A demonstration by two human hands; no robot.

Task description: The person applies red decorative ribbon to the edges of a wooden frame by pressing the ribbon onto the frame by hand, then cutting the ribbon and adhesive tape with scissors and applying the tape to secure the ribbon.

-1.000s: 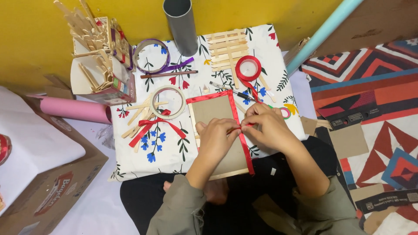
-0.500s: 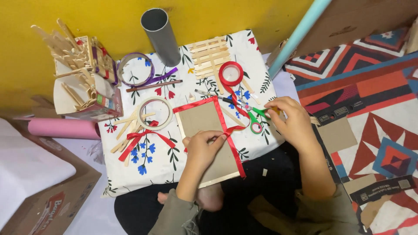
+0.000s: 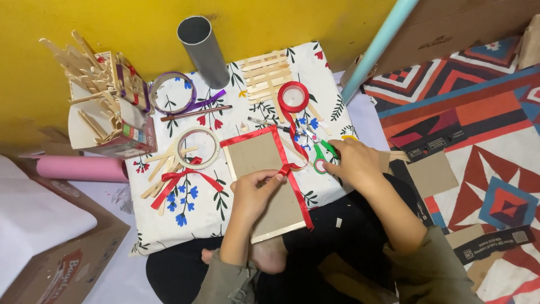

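A: Evidently, mid-frame, my left hand (image 3: 256, 188) pinned the red ribbon (image 3: 297, 186) to the cardboard panel (image 3: 264, 186), fingers pinched together on it.

B: And the right?

A: My right hand (image 3: 351, 163), right of centre, lay on the green scissors (image 3: 323, 156), fingers curled over the handles; closed or not, I could not tell. Edging step, I judged; next, a cut near the ribbon spool (image 3: 293, 97), held taut.
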